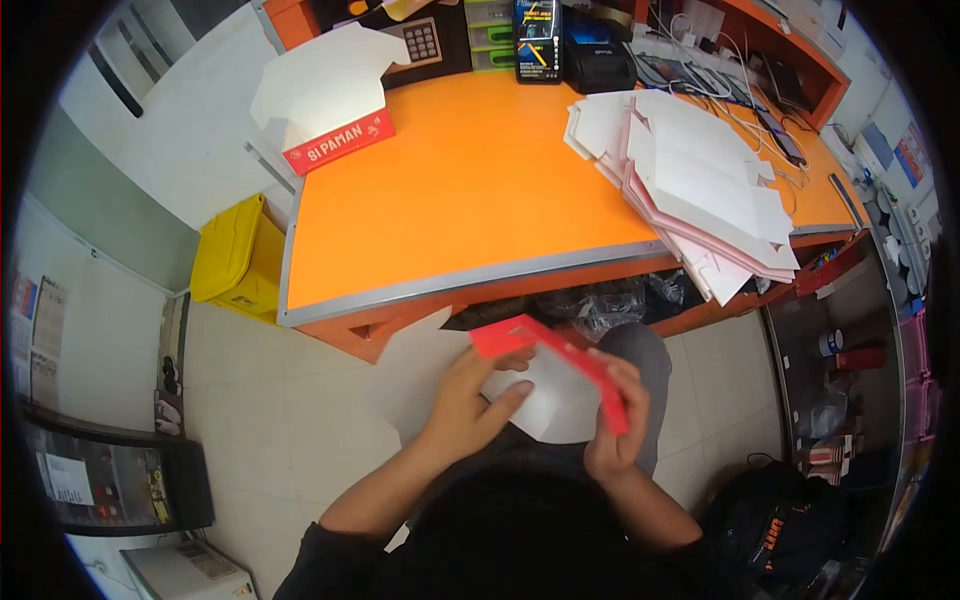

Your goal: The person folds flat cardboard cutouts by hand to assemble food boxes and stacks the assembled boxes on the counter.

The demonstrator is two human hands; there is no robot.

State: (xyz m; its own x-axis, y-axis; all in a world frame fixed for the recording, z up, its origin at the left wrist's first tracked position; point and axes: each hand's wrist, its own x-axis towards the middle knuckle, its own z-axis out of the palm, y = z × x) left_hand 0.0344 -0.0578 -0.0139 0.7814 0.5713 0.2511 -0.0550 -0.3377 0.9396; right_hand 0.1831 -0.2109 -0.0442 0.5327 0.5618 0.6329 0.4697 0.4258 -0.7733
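Over my lap is a part-folded cardboard food box [555, 390], white inside with red side walls standing up. My left hand [470, 400] grips its left corner, the thumb inside and the fingers at the red wall. On the other side my right hand [618, 410] is closed around the right red wall. A large white flap spreads out to the left, beyond my left wrist. The box's underside is hidden from me.
An orange table [450, 200] with a metal edge stands ahead. At its back left sits a folded box [340, 140] reading "SI PAMAN", lid raised. Several flat box blanks [700, 180] are piled at the right, overhanging the edge. A yellow bin [238, 255] stands left.
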